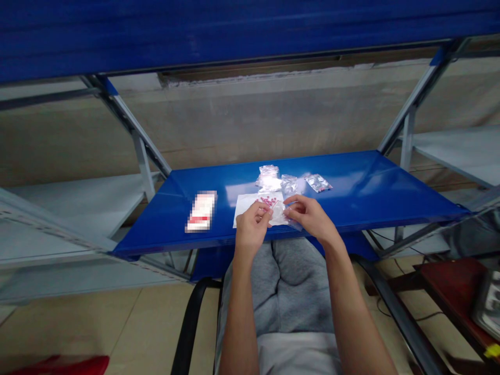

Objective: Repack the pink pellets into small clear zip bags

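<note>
My left hand (253,223) and my right hand (309,214) are both pinched on a small clear plastic bag (279,212), held between them just above the blue shelf (359,192). Under the bag lies a white sheet of paper (245,204) with a little heap of pink and red beads (266,200) on it. The fingers of both hands are curled, thumbs pressed to fingertips at the bag's edges.
Several more small clear bags (269,177) lie behind the paper, one with dark bits (318,182) to the right. A blurred white and red card (201,211) lies at the left. Metal rack struts rise on both sides. My grey-trousered lap sits below the shelf edge.
</note>
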The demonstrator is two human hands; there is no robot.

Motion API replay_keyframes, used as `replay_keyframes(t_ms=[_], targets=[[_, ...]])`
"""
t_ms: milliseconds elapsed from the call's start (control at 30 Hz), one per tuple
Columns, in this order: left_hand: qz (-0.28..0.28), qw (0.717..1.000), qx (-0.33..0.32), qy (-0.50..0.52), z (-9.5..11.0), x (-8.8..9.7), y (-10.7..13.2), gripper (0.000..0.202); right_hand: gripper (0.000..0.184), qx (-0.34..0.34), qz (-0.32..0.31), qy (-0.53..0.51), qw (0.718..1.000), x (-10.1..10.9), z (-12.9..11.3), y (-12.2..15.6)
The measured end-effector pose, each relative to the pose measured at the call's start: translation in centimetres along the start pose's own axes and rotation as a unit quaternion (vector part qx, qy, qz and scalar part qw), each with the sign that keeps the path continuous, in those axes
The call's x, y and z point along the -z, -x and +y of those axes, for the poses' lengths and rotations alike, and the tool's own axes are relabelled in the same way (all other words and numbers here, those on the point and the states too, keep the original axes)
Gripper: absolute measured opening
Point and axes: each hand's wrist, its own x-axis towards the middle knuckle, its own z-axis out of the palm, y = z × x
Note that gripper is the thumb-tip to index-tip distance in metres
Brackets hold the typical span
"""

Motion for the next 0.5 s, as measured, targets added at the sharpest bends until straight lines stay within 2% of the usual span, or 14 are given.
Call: replay_keyframes(t_ms=[133,333,433,500], targets=[[-0.031,0.999,-0.023,-0.014,-0.4,-0.4,-0.1,0.011,0.029,0.001,0.007,0.003,1.0,0.1,0.4,-0.2],[-0.114,0.99,-0.019,0.077,-1.1,-0.7,-0.3,0.023,0.027,0.025,0.0,0.04,0.999,0.0,0.4,-0.4],[-0.113,0.991,-0.015,0.075,-1.2,-0.7,-0.3,0.023,0.035,0.018,0.004,0.022,1.0,-0.1,0.1,-0.3],[-0.086,0.994,-0.02,0.062,-1.1,-0.8,-0.4,0.022,0.035,0.03,0.066,0.046,0.996,-0.2,-0.3,-0.3]])
